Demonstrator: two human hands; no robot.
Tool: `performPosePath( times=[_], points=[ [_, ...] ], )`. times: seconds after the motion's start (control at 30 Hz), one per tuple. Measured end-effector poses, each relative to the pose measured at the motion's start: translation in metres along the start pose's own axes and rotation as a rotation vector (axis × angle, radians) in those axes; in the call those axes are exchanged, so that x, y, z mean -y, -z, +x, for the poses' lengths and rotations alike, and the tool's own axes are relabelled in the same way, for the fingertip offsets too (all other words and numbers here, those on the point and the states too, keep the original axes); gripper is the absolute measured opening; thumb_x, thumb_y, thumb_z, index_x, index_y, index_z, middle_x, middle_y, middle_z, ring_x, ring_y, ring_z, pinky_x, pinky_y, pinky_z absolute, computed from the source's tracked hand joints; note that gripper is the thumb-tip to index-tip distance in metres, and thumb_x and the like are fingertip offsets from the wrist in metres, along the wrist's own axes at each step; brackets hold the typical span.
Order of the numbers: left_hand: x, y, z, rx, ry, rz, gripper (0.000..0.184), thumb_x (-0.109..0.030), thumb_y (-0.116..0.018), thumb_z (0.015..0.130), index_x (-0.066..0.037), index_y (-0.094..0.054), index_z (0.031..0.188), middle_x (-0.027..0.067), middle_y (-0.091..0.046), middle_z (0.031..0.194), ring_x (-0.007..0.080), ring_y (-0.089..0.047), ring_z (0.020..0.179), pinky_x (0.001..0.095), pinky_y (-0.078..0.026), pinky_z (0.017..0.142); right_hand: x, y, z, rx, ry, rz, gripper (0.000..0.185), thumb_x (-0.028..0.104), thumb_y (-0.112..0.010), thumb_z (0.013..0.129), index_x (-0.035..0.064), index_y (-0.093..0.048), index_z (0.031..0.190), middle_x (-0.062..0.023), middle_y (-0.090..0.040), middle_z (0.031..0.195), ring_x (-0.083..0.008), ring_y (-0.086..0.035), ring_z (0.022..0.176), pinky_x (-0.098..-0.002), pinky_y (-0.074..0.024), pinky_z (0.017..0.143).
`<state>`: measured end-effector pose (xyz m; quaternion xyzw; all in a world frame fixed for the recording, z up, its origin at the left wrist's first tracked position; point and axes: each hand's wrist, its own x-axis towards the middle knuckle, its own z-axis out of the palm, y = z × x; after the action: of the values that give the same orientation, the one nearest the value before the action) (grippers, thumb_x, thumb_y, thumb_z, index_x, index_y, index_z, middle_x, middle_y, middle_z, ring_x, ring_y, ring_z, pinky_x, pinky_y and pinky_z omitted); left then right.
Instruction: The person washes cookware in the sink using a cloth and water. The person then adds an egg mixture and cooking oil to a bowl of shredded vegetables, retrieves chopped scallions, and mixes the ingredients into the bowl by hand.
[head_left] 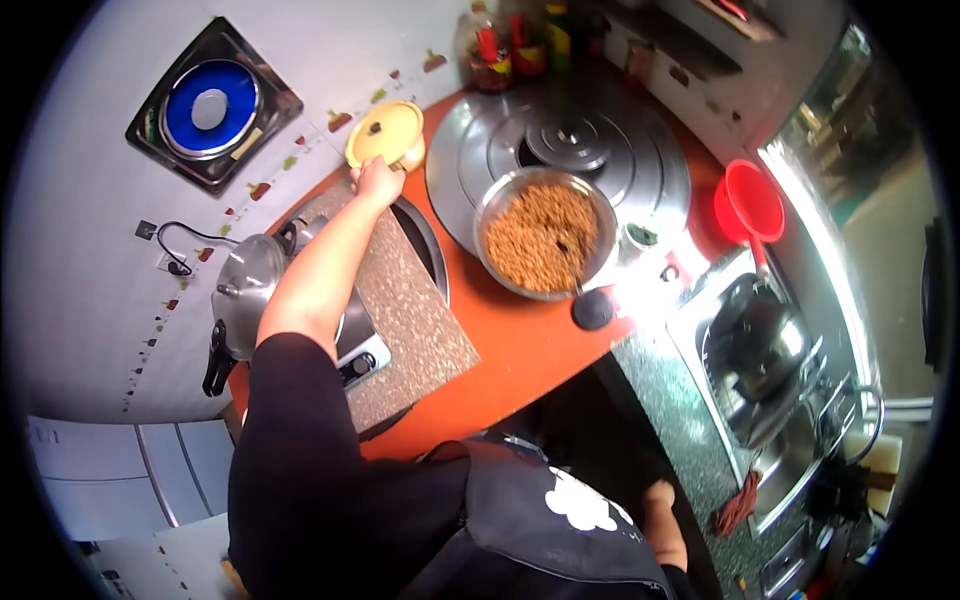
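My left hand (378,183) reaches far out to the wall side of the counter. Its fingers are closed at the near edge of a yellow lidded pot (386,135), where a small handle shows. The lid has a dark knob and sits on the pot. To the right, a steel bowl (487,245) full of brown, crumbly food (540,240) rests at the edge of a large round metal stove top (455,150). Down by my side, next to the dark stone counter, is my right hand (660,492); its fingers cannot be made out.
Under my left forearm lie a speckled board (415,330) and a pressure cooker (250,285) with its cord plugged in. A round black object (593,309) sits near the bowl. Further right are a red dipper (748,203), a wok (765,340) and a sink (780,475). Bottles (488,60) stand behind.
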<state>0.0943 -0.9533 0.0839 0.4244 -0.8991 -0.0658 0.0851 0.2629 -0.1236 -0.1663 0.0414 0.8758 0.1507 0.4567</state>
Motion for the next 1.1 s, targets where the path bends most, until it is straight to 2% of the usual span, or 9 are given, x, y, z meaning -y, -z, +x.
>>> performPosePath(
  times=[0.07,0.13,0.17,0.27,0.37,0.6,0.8,0.93,1.1],
  points=[
    [-0.013,0.033,0.02,0.048,0.135,0.011,0.045,-0.025,-0.054,0.078,-0.006,-0.058,0.119,0.0113,-0.05,0.13,0.0325,-0.038,0.125,0.0463,-0.031,0.103,0.002,0.0,-0.034,-0.222,-0.01,0.162,0.044,0.016,-0.048,0.086,0.002,-0.047,0.127,-0.0239,-0.045,0.131,-0.0347,-0.053,0.114,-0.04,-0.0456,0.094],
    [-0.01,0.035,0.067,0.125,0.181,0.025,0.043,-0.024,-0.052,0.08,-0.007,-0.059,0.119,0.0097,-0.05,0.131,0.0322,-0.037,0.126,0.0455,-0.03,0.103,0.006,0.017,-0.078,-0.088,0.003,0.347,0.057,0.017,-0.054,0.081,0.0062,-0.04,0.135,-0.0273,-0.027,0.143,-0.0395,-0.045,0.121,-0.0405,-0.0404,0.1],
    [-0.009,0.032,0.084,0.17,0.199,0.021,0.041,-0.023,-0.049,0.082,-0.009,-0.06,0.119,0.0082,-0.049,0.132,0.0314,-0.037,0.126,0.0447,-0.03,0.103,-0.038,-0.109,-0.004,-0.122,0.041,0.339,0.068,0.022,-0.06,0.077,0.0006,-0.036,0.136,-0.0273,-0.021,0.146,-0.0411,-0.038,0.127,-0.0436,-0.0349,0.105],
    [-0.006,0.012,0.125,0.194,0.21,0.04,0.039,-0.021,-0.048,0.085,-0.012,-0.059,0.121,0.0085,-0.052,0.13,0.0305,-0.037,0.126,0.046,-0.023,0.106,-0.062,0.05,-0.065,-0.394,-0.167,0.395,0.066,0.023,-0.058,0.078,0.0004,-0.037,0.136,-0.0267,-0.023,0.145,-0.0402,-0.038,0.127,-0.043,-0.0343,0.105],
    [0.01,-0.029,0.156,0.092,0.176,0.097,0.034,-0.022,-0.051,0.082,-0.017,-0.064,0.113,0.0086,-0.059,0.119,0.0313,-0.044,0.12,0.0482,-0.025,0.101,-0.074,0.125,-0.073,-0.601,-0.248,0.451,0.065,0.024,-0.056,0.079,0.0003,-0.037,0.136,-0.026,-0.024,0.145,-0.0392,-0.038,0.127,-0.0424,-0.0338,0.105],
    [0.025,0.002,0.178,-0.051,-0.028,0.209,0.02,-0.018,-0.052,0.081,-0.016,-0.072,0.085,0.0089,-0.069,0.092,0.0265,-0.063,0.094,0.0472,-0.026,0.098,-0.072,0.149,-0.067,-0.631,-0.384,0.46,0.062,0.025,-0.052,0.081,0.0,-0.038,0.135,-0.0245,-0.027,0.143,-0.037,-0.038,0.127,-0.041,-0.0325,0.106],
    [0.047,0.07,0.21,0.099,0.096,-0.035,0.023,-0.032,-0.062,0.075,-0.024,-0.072,0.094,0.0,-0.07,0.092,0.0169,-0.062,0.091,0.0426,-0.029,0.088,-0.085,0.149,-0.037,-0.487,-0.62,0.454,0.059,0.027,-0.048,0.083,-0.0002,-0.039,0.135,-0.0231,-0.03,0.142,-0.0351,-0.038,0.127,-0.0399,-0.0314,0.106],
    [0.049,0.054,0.206,0.083,0.083,-0.064,0.021,-0.033,-0.063,0.075,-0.023,-0.072,0.091,-0.0012,-0.07,0.09,0.0157,-0.062,0.091,0.0418,-0.028,0.088,-0.094,0.149,-0.008,-0.362,-0.998,0.556,0.058,0.028,-0.046,0.084,-0.0004,-0.039,0.134,-0.0223,-0.032,0.142,-0.0338,-0.038,0.127,-0.0391,-0.0307,0.107],
    [0.022,0.018,0.184,-0.038,-0.025,-0.023,0.021,-0.03,-0.063,0.074,-0.021,-0.073,0.091,0.002,-0.07,0.086,0.0192,-0.063,0.088,0.0377,-0.026,0.091,-0.117,0.139,0.014,-0.344,-1.802,0.846,0.057,0.029,-0.043,0.086,-0.0006,-0.04,0.134,-0.0212,-0.034,0.141,-0.0322,-0.038,0.127,-0.0381,-0.0298,0.107]
  ],
)
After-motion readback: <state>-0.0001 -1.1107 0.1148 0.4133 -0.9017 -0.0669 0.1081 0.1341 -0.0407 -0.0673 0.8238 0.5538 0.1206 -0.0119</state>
